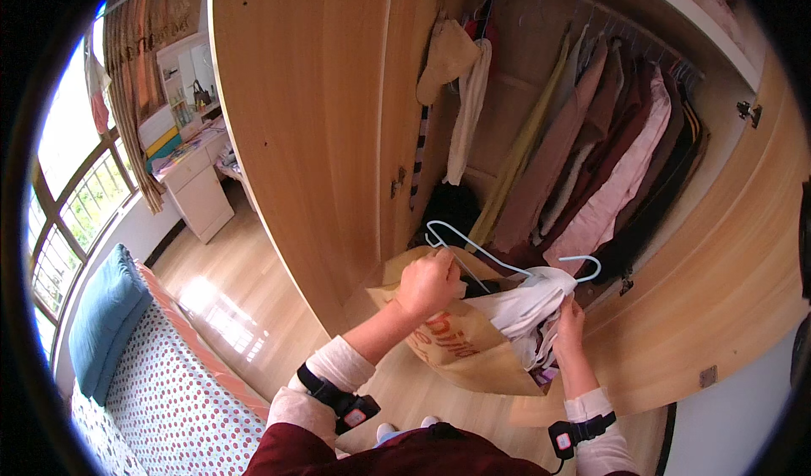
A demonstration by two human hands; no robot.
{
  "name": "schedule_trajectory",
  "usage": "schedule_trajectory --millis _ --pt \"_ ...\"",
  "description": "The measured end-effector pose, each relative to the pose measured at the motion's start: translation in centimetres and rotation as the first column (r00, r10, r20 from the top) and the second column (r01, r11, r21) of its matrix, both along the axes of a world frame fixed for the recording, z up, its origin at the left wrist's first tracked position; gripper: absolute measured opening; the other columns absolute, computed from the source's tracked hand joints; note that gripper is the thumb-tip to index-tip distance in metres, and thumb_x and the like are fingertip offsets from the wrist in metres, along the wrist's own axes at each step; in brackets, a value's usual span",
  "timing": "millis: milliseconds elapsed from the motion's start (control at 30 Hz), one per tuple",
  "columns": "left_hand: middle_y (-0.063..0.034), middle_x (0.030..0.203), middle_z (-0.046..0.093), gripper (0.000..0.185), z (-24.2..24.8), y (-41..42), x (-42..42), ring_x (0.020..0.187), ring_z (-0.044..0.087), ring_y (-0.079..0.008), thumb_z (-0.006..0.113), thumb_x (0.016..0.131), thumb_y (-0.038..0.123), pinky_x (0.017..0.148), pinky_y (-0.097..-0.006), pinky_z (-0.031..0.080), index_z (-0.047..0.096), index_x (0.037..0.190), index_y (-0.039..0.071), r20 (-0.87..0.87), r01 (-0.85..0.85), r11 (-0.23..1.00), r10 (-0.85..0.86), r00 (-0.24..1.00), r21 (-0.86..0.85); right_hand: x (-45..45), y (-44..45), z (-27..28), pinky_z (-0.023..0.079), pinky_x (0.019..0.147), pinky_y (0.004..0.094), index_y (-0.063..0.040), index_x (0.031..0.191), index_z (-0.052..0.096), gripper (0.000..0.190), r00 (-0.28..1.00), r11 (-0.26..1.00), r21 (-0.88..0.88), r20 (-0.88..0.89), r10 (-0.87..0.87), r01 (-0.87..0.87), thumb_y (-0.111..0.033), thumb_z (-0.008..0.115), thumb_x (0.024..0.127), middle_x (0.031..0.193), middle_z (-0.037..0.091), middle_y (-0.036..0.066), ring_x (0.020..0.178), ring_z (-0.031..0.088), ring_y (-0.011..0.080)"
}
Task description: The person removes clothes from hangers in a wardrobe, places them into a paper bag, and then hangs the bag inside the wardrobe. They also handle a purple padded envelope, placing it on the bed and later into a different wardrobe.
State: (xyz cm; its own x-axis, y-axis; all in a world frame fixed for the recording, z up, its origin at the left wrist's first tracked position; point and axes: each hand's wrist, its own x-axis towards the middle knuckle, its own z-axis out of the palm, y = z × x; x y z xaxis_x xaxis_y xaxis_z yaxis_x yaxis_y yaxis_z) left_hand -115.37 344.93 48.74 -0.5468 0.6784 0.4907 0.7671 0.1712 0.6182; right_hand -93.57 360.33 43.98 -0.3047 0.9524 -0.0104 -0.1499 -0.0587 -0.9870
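Observation:
A pale blue wire clothes hanger (481,248) spans the space between my hands, its hook towards the right. My left hand (427,283) is closed around the hanger near its left end; the fingers hide the exact grip. Near the hook, my right hand (570,327) pinches a white garment (516,308) that is bunched on the hanger's right side. The garment's lower part hangs into the mouth of a brown paper bag (456,355), which bears red writing. Dark and purple items show partly inside the bag.
Before me is an open wooden wardrobe, its left door (304,127) and right door (709,324) swung out. Several clothes, including a pink garment (608,216), hang from the rail (608,7). A bed with a dotted sheet (184,387) is at lower left, a desk (196,191) beyond it.

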Motion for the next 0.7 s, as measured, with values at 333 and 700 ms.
schedule_trajectory --millis 333,700 --pt "-0.0107 0.050 0.047 0.017 3.6 -2.8 -5.0 0.049 0.053 -0.0190 0.052 0.076 0.013 0.047 -0.0342 0.042 0.051 0.071 -0.004 0.456 0.074 0.993 -0.108 0.884 0.093 -1.5 -0.5 1.6 0.040 0.050 0.0213 -0.006 0.086 0.059 0.037 0.955 0.980 0.058 -0.223 0.198 -0.190 -0.042 0.063 0.076 0.074 0.056 -0.003 0.065 0.051 0.0064" --pt "-0.0203 0.059 0.051 0.023 4.1 -4.4 -7.9 0.052 0.052 -0.0239 0.052 0.073 0.016 0.051 -0.0344 0.042 0.052 0.067 -0.006 0.163 -0.019 1.000 0.022 0.986 -0.020 -0.6 0.4 1.9 0.047 0.054 0.0237 -0.007 0.081 0.062 0.028 0.914 0.930 0.152 -0.187 0.361 -0.336 -0.035 0.060 0.079 0.074 0.059 -0.001 0.064 0.057 0.0094"
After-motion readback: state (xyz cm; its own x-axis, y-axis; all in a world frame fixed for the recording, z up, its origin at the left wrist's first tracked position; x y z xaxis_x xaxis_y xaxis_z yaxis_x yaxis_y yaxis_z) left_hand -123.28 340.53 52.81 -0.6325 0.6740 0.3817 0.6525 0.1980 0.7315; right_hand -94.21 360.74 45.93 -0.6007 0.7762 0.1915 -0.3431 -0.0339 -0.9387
